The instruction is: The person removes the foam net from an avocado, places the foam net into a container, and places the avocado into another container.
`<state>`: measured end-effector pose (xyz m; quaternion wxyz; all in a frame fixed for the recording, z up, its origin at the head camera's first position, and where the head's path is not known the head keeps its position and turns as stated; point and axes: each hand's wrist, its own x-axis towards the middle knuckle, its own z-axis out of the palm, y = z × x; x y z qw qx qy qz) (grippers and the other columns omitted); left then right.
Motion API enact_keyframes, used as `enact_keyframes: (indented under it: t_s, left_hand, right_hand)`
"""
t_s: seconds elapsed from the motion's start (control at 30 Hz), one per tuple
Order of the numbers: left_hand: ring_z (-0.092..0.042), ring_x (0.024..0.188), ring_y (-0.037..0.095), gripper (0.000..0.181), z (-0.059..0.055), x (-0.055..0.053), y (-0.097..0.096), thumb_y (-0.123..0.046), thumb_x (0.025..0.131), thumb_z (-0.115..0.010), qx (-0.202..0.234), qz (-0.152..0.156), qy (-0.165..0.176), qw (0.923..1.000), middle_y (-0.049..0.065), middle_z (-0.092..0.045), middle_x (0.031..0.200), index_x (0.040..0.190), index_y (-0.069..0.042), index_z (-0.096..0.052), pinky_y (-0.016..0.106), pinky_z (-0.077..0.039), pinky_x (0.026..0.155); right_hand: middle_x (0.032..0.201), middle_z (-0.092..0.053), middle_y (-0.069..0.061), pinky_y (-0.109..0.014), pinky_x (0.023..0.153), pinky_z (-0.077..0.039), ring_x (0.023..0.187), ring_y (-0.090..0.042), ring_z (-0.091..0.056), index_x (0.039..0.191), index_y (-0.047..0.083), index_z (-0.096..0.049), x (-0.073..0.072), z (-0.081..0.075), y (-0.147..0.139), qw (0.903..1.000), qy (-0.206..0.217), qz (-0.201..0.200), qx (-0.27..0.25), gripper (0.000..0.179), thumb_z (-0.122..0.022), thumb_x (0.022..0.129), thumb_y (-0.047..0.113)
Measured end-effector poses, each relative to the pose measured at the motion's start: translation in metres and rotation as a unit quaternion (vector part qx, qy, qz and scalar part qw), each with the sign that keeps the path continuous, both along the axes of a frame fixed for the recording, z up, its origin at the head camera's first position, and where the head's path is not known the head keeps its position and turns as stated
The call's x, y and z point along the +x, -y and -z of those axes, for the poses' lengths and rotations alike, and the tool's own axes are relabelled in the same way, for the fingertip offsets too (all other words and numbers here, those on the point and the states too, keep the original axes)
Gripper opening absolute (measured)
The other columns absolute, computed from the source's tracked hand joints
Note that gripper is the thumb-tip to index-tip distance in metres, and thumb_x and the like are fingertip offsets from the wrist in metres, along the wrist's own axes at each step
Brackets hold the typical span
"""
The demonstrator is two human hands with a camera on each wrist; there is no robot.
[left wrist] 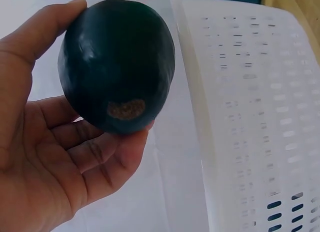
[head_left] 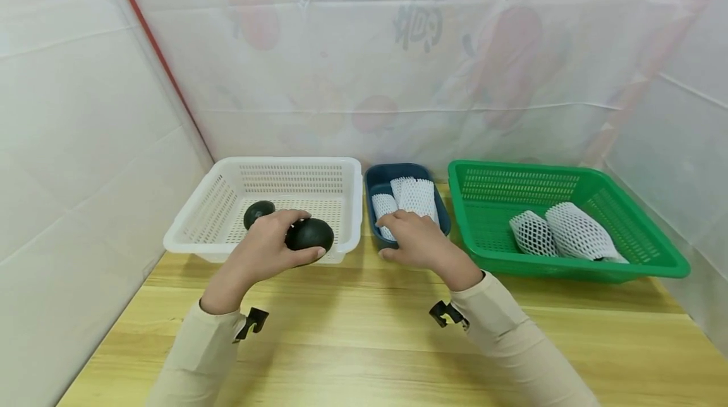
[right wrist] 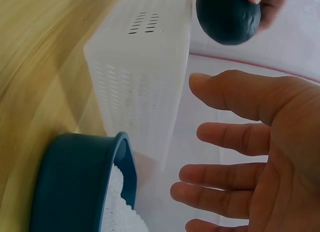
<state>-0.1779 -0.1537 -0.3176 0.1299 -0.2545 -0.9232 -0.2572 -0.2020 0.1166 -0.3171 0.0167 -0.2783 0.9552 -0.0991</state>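
One dark fruit [head_left: 309,235] above the white basket [head_left: 290,173]: our left hand [head_left: 266,246] grips it, fingers curled; our right hand [head_left: 418,239], fingers spread, hovers above the blue bin [head_left: 409,170]. We should squeeze lightly.

Your fruit [head_left: 309,235] is so dark green it's nearly black, with a tan-brown patch [left wrist: 126,110] on the skin. Your slotted basket [head_left: 284,159] is white with rows of little openings, the tray [head_left: 392,170] is dark blue, and the other basket [head_left: 489,224] is bright green. Your foam nets [head_left: 418,197] are white mesh. Table [head_left: 341,344] is streaky yellow woodgrain, your sleeves [head_left: 199,350] are beige, backdrop [head_left: 341,59] is whitish with faded pink blotches.
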Motion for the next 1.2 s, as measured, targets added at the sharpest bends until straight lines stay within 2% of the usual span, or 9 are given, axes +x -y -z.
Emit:
enact_keyframes:
  t_s: [0.2, 0.43, 0.53, 0.83, 1.0, 1.2]
  left_hand:
    - [-0.056, 0.097, 0.025, 0.061, -0.001, -0.009, 0.003, -0.039, 0.074, -0.076, 0.008, -0.020, 0.015, 0.9996, 0.012, -0.061, 0.112, 0.118, 0.000, -0.058, 0.038, -0.047, 0.073]
    - [-0.056, 0.096, 0.027, 0.060, -0.001, -0.017, 0.009, -0.034, 0.072, -0.078, 0.006, -0.036, 0.005, 0.9993, 0.014, -0.060, 0.110, 0.116, 0.001, -0.058, 0.041, -0.046, 0.076]
    - [-0.056, 0.096, 0.028, 0.060, 0.001, -0.020, 0.012, -0.033, 0.071, -0.079, 0.002, -0.043, 0.002, 0.9991, 0.015, -0.060, 0.109, 0.116, 0.001, -0.058, 0.042, -0.045, 0.077]
    - [-0.055, 0.096, 0.032, 0.059, 0.005, -0.031, 0.018, -0.027, 0.073, -0.078, 0.004, -0.059, 0.012, 0.9982, 0.019, -0.059, 0.110, 0.117, 0.004, -0.056, 0.044, -0.046, 0.076]
    - [-0.055, 0.096, 0.032, 0.058, 0.008, -0.037, 0.021, -0.025, 0.073, -0.079, -0.004, -0.060, 0.015, 0.9981, 0.020, -0.059, 0.111, 0.117, 0.005, -0.056, 0.045, -0.046, 0.075]
    - [-0.054, 0.097, 0.034, 0.062, 0.013, -0.045, 0.027, -0.026, 0.073, -0.079, -0.019, -0.071, 0.035, 0.9967, 0.022, -0.057, 0.114, 0.121, 0.005, -0.054, 0.046, -0.046, 0.077]
  right_hand:
    - [0.123, -0.054, -0.010, -0.053, 0.082, -0.042, 0.107, -0.029, -0.053, 0.127, 0.011, -0.055, 0.000, 0.000, 0.007, 0.9999, 0.000, -0.004, 0.012, 0.052, -0.072, 0.082, 0.032]
    - [0.122, -0.055, -0.008, -0.052, 0.081, -0.042, 0.106, -0.028, -0.053, 0.126, 0.011, -0.055, -0.001, 0.002, 0.017, 0.9998, -0.004, -0.011, 0.017, 0.054, -0.073, 0.080, 0.034]
    - [0.119, -0.056, -0.007, -0.050, 0.079, -0.043, 0.103, -0.027, -0.054, 0.125, 0.012, -0.056, -0.002, 0.004, 0.021, 0.9997, -0.007, -0.018, 0.015, 0.053, -0.073, 0.080, 0.033]
    - [0.124, -0.054, -0.006, -0.053, 0.084, -0.040, 0.108, -0.027, -0.052, 0.126, 0.014, -0.056, -0.002, 0.004, 0.032, 0.9998, 0.002, -0.018, 0.013, 0.053, -0.073, 0.079, 0.033]
    - [0.122, -0.053, -0.005, -0.050, 0.082, -0.040, 0.104, -0.028, -0.050, 0.124, 0.016, -0.057, -0.002, 0.006, 0.037, 0.9995, -0.012, -0.024, 0.016, 0.052, -0.074, 0.078, 0.035]
    - [0.118, -0.054, -0.005, -0.048, 0.079, -0.040, 0.100, -0.027, -0.049, 0.124, 0.017, -0.056, -0.001, 0.006, 0.045, 0.9985, -0.016, -0.041, 0.031, 0.053, -0.074, 0.078, 0.037]
